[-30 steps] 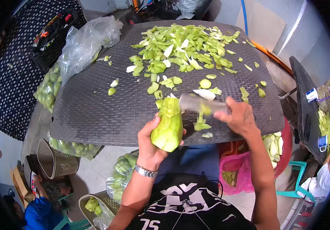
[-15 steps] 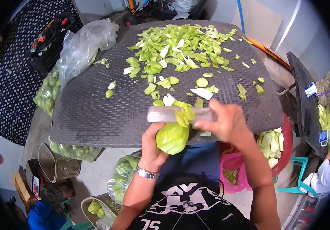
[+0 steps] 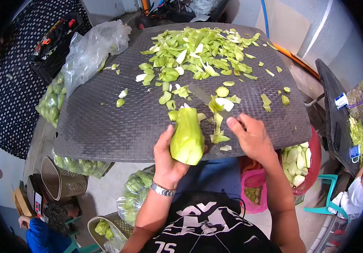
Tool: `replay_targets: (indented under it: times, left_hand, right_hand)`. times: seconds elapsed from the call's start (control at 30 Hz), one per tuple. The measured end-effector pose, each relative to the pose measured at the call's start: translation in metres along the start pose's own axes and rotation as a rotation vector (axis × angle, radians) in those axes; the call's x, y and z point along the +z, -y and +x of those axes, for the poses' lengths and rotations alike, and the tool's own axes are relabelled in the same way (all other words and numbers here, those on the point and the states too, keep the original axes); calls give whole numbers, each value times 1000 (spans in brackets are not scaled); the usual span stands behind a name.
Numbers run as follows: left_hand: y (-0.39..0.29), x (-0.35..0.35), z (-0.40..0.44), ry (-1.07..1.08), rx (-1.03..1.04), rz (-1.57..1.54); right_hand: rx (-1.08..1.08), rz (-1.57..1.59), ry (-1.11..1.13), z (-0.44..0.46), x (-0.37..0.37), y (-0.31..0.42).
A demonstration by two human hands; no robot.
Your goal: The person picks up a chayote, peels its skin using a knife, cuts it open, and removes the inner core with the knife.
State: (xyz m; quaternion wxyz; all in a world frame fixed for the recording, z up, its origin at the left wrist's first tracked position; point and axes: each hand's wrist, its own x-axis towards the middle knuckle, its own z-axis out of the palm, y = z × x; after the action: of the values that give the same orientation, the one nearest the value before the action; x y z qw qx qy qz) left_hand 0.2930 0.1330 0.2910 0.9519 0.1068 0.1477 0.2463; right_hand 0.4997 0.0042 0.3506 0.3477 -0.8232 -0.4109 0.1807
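My left hand (image 3: 166,162) is wrapped around a pale green chayote (image 3: 187,137) from below and the left side, over the table's near edge. Most of its visible surface is peeled smooth. To its right, my right hand (image 3: 254,137) is closed on a knife, with the handle hidden in the fingers. The knife blade (image 3: 199,92) points up and left, apart from the chayote. A strip of peel (image 3: 218,126) clings to the blade and dangles toward the tabletop. Loose peel pieces lie around both hands.
A heap of peelings (image 3: 202,50) covers the far part of the dark woven table (image 3: 105,114). Bagged chayotes (image 3: 135,196) stand below on the left. A red basin of peeled chayotes (image 3: 314,147) and a pink bag (image 3: 255,200) sit below right. Other people are at both lower sides.
The knife has come off the chayote and swung with its tip away from me, carrying peel. My right hand moved slightly right and down. The chayote is turned more upright in my left hand.
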Motion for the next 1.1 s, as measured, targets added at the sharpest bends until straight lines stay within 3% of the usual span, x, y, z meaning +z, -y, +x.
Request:
replay_targets:
  times: [0.1,0.2,0.3,0.33,0.43,0.57,0.67,0.77,0.87,1.1]
  left_hand:
    - [4,-1,6,-25,66,-89]
    - [6,11,3,-83,72,140]
    - [7,16,1,-50,14,-47]
    - [8,17,0,-49,18,-29]
    - [12,21,-2,-52,19,33]
    - [12,19,3,-57,33,102]
    - [9,17,4,-33,-1,66]
    - [17,18,11,-167,145,118]
    - [13,24,6,-36,48,71]
    - [20,30,6,-17,117,103]
  right_hand:
    - [-39,105,23,-3,5,0]
    - [-210,257,-120,3,-4,-1]
    - [-159,623,-124,21,-12,8]
    - [-118,770,23,34,-7,9]
    - [490,1307,713,66,6,-12]
    - [252,790,483,28,5,8]
    - [-257,283,-24,-1,21,12]
    - [-472,-74,13,-34,16,26]
    - [-539,-209,-34,-44,31,28]
    - [-574,-282,-55,-38,36,18]
